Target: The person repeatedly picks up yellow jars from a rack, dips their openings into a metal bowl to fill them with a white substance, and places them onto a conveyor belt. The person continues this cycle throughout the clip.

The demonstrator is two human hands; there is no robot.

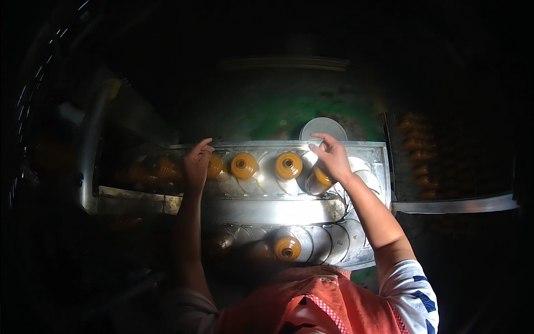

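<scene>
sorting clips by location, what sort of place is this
Probably a factory or workshop production line: a metal conveyor of curved plates, matching orange-brown vessels spaced along it, and rows of similar-coloured items at the right.

Looks like a dim factory floor or production workshop, judging by a metal conveyor (272,211) with overlapping crescent plates, curving round at the right end and carrying glossy orange-brown rounded pieces (288,166). Shows more stacked orange-brown items (420,153) in shadow farther right, past the conveyor's end. Also suggests industrial work through patchy green flooring (361,121) on the far side and a red apron (356,300) at the near edge.
</scene>
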